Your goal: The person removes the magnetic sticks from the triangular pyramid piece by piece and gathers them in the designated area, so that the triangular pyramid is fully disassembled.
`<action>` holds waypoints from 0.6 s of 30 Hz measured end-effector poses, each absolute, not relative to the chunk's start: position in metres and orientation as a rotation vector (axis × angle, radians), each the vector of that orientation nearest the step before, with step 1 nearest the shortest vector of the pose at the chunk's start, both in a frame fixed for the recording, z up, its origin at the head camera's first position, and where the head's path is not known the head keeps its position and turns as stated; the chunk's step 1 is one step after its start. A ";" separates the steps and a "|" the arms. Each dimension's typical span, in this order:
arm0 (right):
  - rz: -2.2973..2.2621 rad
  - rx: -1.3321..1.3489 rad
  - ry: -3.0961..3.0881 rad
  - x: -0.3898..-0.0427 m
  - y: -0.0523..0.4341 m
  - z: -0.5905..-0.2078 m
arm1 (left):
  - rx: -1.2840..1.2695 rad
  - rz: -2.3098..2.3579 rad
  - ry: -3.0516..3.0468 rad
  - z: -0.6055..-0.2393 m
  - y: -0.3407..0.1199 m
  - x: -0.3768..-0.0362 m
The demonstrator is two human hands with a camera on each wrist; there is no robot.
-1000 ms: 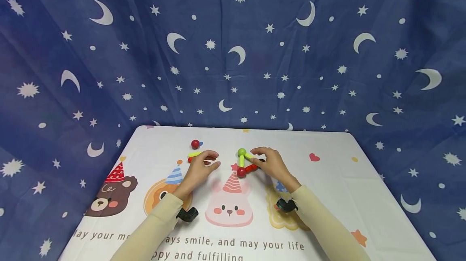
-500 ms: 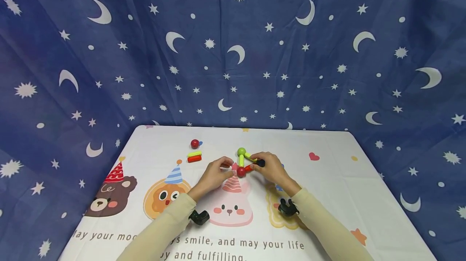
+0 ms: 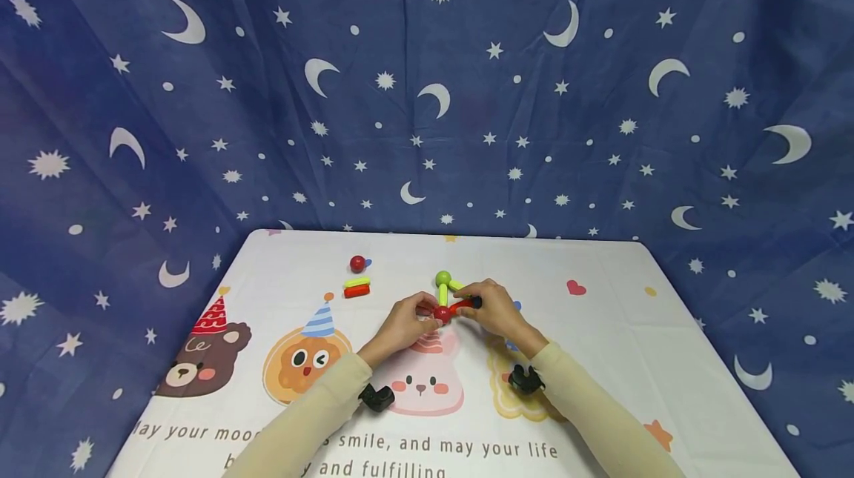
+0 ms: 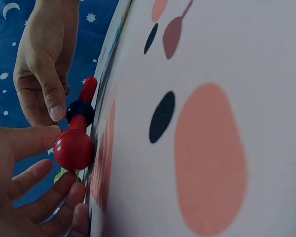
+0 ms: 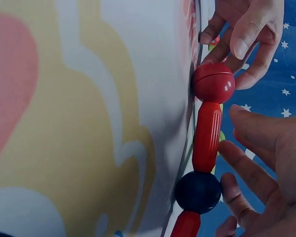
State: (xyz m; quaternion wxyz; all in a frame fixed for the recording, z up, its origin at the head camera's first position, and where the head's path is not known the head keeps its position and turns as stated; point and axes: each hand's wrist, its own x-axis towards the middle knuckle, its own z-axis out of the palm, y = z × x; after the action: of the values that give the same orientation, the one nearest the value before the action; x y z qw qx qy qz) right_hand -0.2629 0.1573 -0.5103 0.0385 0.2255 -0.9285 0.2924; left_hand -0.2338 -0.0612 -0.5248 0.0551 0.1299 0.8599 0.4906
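Your left hand pinches the red ball between thumb and fingers. From it the red rod runs to the dark ball, beside the spread fingers of your right hand; whether they grip, I cannot tell.
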 end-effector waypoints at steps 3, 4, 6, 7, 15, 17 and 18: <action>0.878 0.689 -2.862 -0.264 0.156 -0.511 | 0.397 1.489 2.609 -0.526 -0.060 -0.235; 0.874 0.686 -2.866 -0.264 0.156 -0.511 | 0.394 1.487 2.610 -0.527 -0.060 -0.235; 0.859 0.684 -2.880 -0.265 0.155 -0.511 | 0.392 1.477 2.618 -0.528 -0.059 -0.237; 0.849 0.685 -2.885 -0.265 0.154 -0.511 | 0.389 1.472 2.621 -0.528 -0.059 -0.237; 0.791 0.719 -2.895 -0.267 0.153 -0.510 | 0.375 1.433 2.648 -0.529 -0.055 -0.239; 0.786 0.725 -2.899 -0.267 0.153 -0.510 | 0.355 1.431 2.652 -0.529 -0.053 -0.239; 0.778 0.726 -2.898 -0.268 0.152 -0.510 | 0.349 1.429 2.656 -0.530 -0.053 -0.240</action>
State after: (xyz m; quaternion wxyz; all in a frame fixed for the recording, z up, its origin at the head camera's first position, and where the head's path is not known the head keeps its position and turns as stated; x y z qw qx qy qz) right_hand -0.2678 0.1523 -0.5103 0.0272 0.2351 -0.9383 0.2520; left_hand -0.2397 -0.0527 -0.5295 0.0527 0.1146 0.8737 0.4699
